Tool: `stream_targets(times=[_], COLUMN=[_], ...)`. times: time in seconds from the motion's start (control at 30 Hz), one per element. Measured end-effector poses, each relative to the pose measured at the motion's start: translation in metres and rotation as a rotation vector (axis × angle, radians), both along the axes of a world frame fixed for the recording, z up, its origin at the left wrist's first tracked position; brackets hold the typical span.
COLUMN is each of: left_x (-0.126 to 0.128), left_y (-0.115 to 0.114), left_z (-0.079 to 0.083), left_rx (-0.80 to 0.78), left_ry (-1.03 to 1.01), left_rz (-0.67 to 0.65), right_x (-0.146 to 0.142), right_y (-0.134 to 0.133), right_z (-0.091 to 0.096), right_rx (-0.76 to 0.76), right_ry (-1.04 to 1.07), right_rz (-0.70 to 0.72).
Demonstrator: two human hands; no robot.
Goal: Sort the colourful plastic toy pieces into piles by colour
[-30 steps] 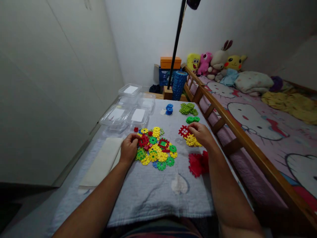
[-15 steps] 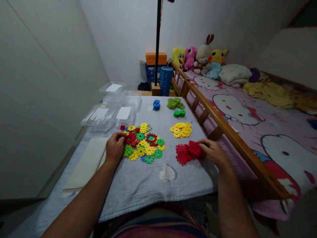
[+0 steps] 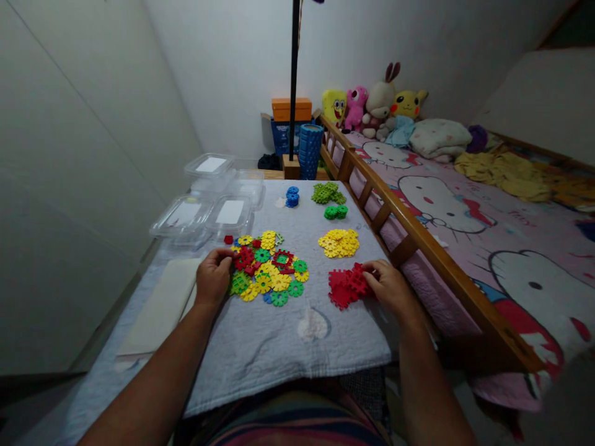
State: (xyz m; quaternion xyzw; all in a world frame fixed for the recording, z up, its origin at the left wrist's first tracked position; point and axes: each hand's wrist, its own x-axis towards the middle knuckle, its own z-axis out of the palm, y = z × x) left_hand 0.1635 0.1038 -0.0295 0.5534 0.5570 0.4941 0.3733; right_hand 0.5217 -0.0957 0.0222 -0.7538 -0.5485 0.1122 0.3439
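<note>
On the cloth-covered table (image 3: 260, 347) lies a mixed heap of notched plastic building discs (image 3: 269, 272) in yellow, green, red and blue. My left hand (image 3: 214, 275) is at the heap's left edge, its thumb and index finger closed on the rim of a red building piece (image 3: 243, 257). Over on the right, my right hand (image 3: 388, 284) pinches a red building piece (image 3: 357, 280) on top of a red pile (image 3: 339, 290). Its lower fingers are partly hidden. Behind that pile sit groups of yellow discs (image 3: 339, 243), green discs (image 3: 335, 212), light green pieces (image 3: 328, 192) and blue discs (image 3: 292, 197).
Clear plastic boxes (image 3: 183, 217) with white labels stand at the back left. A cream folded sheet (image 3: 158, 310) lies along the left side. A white heart-shaped patch (image 3: 312, 325) is near the front. The wooden bed rail (image 3: 418, 248) borders the right side.
My right hand has shifted slightly left and in over the red pile, with the red piece at its fingertips. My left hand stays nearly in place; the view has moved a little.
</note>
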Motion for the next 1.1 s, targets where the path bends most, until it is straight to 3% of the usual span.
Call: stream_targets(times=[0.13, 0.3, 0.5, 0.63, 0.9, 1.1], left_x=[-0.001, -0.002, -0.006, -0.007, -0.005, -0.003], left_y=[0.001, 0.002, 0.004, 0.005, 0.004, 0.005], left_z=[-0.001, -0.003, -0.01, -0.013, -0.007, -0.008], left_rx=[0.001, 0.002, 0.025, 0.024, 0.013, -0.001], left_ry=[-0.008, -0.001, -0.03, -0.058, -0.05, -0.021], left_rz=[-0.006, -0.012, -0.043, -0.062, -0.059, -0.034], right_x=[0.003, -0.013, -0.075, -0.111, -0.13, -0.139], right_y=[-0.002, 0.008, 0.049, 0.08, 0.112, 0.115], right_z=[0.001, 0.018, 0.026, 0.011, -0.036, -0.047], right_rx=[0.015, 0.109, 0.083, 0.003, -0.07, -0.071], right_ry=[-0.03, -0.057, -0.008, -0.072, -0.157, -0.123], right_rz=[-0.033, -0.057, 0.23, 0.374, 0.253, 0.25])
